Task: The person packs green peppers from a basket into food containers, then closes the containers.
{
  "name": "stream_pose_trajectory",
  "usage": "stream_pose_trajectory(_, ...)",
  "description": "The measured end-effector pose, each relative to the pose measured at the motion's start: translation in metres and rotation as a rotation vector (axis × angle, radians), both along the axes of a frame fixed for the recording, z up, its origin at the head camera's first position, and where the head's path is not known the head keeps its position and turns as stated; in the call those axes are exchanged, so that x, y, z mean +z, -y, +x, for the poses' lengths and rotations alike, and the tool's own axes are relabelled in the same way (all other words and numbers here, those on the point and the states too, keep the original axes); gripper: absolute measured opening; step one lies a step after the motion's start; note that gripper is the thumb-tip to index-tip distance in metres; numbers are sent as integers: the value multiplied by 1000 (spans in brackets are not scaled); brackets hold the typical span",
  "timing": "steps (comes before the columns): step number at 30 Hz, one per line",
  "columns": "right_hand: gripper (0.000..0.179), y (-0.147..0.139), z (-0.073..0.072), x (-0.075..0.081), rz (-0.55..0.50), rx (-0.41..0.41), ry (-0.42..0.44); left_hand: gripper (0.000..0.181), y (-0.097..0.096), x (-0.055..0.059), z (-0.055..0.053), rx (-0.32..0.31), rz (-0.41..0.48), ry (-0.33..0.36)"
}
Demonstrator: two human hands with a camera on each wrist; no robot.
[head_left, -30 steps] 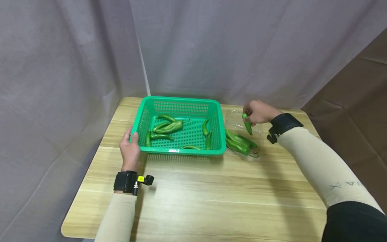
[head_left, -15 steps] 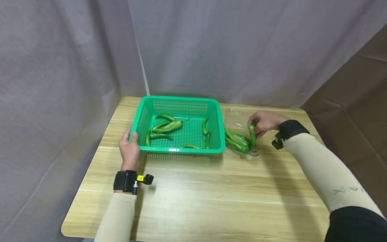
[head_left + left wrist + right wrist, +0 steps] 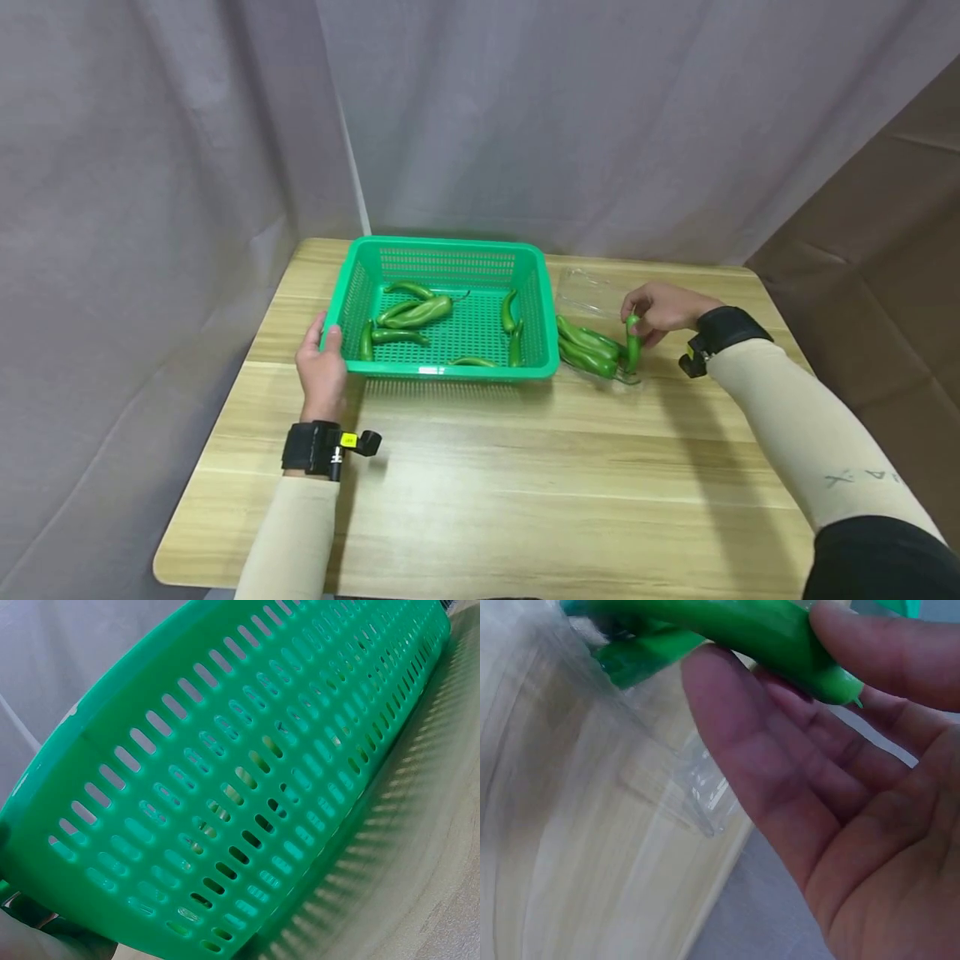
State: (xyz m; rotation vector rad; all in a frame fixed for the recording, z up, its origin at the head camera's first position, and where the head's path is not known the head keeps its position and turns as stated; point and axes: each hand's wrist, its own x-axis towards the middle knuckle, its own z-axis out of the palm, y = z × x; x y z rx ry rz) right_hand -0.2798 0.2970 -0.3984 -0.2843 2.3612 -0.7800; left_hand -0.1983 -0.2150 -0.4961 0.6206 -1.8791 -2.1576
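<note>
My left hand (image 3: 321,377) grips the left rim of a green plastic basket (image 3: 450,372), thumb over the edge; the left wrist view shows the basket's slotted side wall (image 3: 225,787) close up. Inside lie several green chili peppers (image 3: 423,313). On the right, my right hand (image 3: 663,308) pinches one green chili pepper (image 3: 633,346) between thumb and fingers, as the right wrist view shows with that pepper (image 3: 780,637) near its end. The held pepper is upright beside a pile of larger green peppers (image 3: 592,354) in a clear plastic tray.
The clear plastic container (image 3: 588,290) has a part lying behind the peppers, close to the basket's right side. A light wooden table (image 3: 480,500) carries everything. Grey curtains (image 3: 600,125) hang behind and at the left, a brown cloth (image 3: 892,250) at the right.
My right hand has moved right and toward me, carrying the pepper from above the back of the clear container down beside the larger peppers. The left hand and basket have stayed nearly still.
</note>
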Motion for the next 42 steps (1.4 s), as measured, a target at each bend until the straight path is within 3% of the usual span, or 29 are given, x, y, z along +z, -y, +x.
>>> stream_pose_trajectory(6, 20, -1, -1, -1, 8, -23, -28, 52, 0, 0, 1, 5, -3, 3)
stream_pose_trajectory(13, 28, -3, 0, -18, 26, 13, -5, 52, 0, -1, 0, -4, -2, 4)
stream_pose_trajectory(18, 36, -6, 3, -23, 132, 42, -106, 52, 0, -2, -1, -11, -2, 11)
stream_pose_trajectory(25, 22, 1, 7, -21, 306, 111, -326, 51, 0, -2, -2, 12, -6, -18)
stream_pose_trajectory(31, 18, 0, 7, -34, 341, 153, -378, 51, 0, -3, -2, 12, -4, -21)
stream_pose_trajectory(42, 34, -3, 11, -44, 356, 134, -379, 52, 1, -4, -2, 12, -6, -21)
